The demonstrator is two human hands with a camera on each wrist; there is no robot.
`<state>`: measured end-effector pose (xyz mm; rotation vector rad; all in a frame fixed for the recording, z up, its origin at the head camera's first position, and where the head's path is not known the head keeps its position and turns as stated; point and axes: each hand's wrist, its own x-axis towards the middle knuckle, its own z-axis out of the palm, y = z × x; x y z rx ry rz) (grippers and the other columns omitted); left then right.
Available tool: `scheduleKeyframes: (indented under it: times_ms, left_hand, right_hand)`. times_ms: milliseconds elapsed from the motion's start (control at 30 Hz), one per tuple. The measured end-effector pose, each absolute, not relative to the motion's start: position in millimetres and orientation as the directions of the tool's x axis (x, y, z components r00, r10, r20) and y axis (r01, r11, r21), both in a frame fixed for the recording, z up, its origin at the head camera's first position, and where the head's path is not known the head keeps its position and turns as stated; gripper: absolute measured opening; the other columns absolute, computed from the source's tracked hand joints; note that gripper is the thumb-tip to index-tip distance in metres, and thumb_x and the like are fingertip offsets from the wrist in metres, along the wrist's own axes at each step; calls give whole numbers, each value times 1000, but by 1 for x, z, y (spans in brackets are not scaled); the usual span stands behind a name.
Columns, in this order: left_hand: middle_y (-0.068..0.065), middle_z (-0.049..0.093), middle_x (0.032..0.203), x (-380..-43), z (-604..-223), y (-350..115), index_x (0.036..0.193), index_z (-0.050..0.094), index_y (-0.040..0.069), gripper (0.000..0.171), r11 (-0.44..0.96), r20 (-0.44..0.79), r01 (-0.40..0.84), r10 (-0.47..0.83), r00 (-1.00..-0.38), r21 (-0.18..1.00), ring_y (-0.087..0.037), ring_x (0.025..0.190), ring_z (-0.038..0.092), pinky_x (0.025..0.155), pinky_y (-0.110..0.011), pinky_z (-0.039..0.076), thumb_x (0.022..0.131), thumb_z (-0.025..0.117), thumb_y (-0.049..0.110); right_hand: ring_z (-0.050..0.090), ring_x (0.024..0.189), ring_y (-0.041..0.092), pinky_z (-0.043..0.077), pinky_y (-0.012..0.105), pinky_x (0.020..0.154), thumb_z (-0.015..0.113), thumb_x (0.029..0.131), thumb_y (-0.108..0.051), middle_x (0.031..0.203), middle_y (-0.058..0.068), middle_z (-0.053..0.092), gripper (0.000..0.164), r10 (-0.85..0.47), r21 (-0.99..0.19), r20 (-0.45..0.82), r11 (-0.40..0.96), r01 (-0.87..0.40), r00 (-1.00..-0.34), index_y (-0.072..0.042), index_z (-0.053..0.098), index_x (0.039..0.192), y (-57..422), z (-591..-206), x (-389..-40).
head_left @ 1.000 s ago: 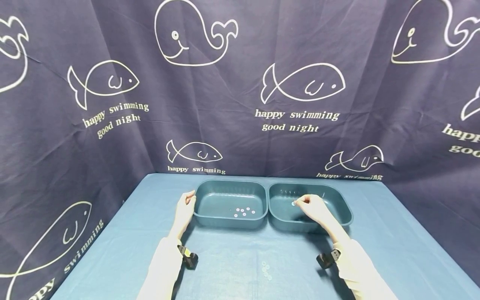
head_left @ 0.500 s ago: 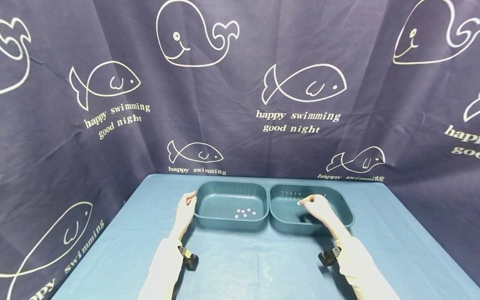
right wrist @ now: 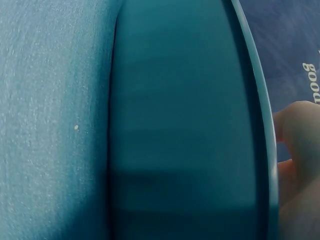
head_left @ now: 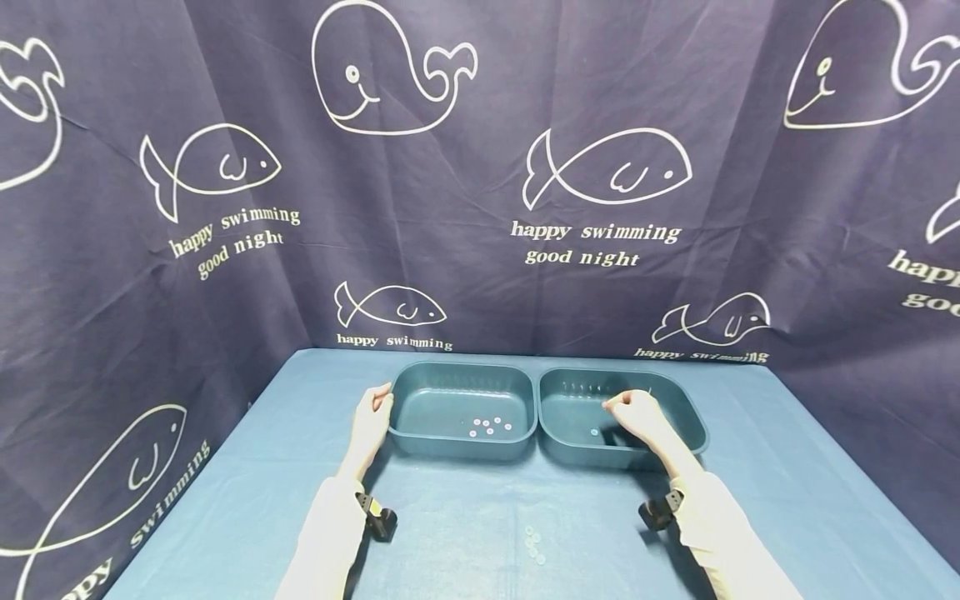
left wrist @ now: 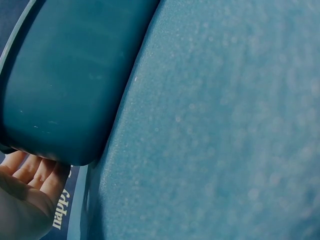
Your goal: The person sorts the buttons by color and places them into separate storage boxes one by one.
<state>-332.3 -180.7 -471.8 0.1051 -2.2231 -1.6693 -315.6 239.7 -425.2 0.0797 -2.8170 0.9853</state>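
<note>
My left hand [head_left: 371, 421] rests against the outer left end of the left teal bin [head_left: 457, 443]. In the left wrist view its extended fingers [left wrist: 42, 175] touch the bin's end wall. Several small pinkish buttons [head_left: 486, 423] lie on that bin's floor, toward its right side. Over the right teal bin [head_left: 592, 455] hovers my right hand [head_left: 637, 417], thumb and index finger bent toward each other, with nothing visible between them. One small bluish button [head_left: 595, 432] lies on the bin floor, below and left of the fingertips. The near wall hides the fingertips in the right wrist view.
Several pale, nearly clear buttons [head_left: 533, 546] lie on the blue tablecloth [head_left: 450, 517] in front of the bins. The two bins stand side by side, close together. A dark curtain [head_left: 480, 183] with fish and whale drawings hangs behind and beside the table.
My right hand has moved slightly right and let go of the bluish button, which now lies on the right bin's floor. My left hand stays at the left bin.
</note>
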Motion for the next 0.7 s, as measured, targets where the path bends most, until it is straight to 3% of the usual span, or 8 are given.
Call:
scheduleKeyframes:
  times_ms: [367,700]
  left_hand:
    - [-26,58,123,-332,-471,-180,123,52,-4,31,304,237,151,-268,-934,941,-36,116,54,99,-47,41,94,49,7]
    - [-28,58,120,-331,-472,-180,124,51,-6,31,297,239,159,-254,-937,942,-38,113,55,98,-47,41,96,46,8]
  right_hand:
    - [62,92,34,47,37,75,57,85,-18,95,18,70,25,11,-629,150,773,-87,-989,2,69,91,239,-424,-312]
    - [57,71,9,45,28,66,65,80,-19,80,7,71,14,-24,-634,218,757,-160,-976,-6,70,82,240,-426,-314]
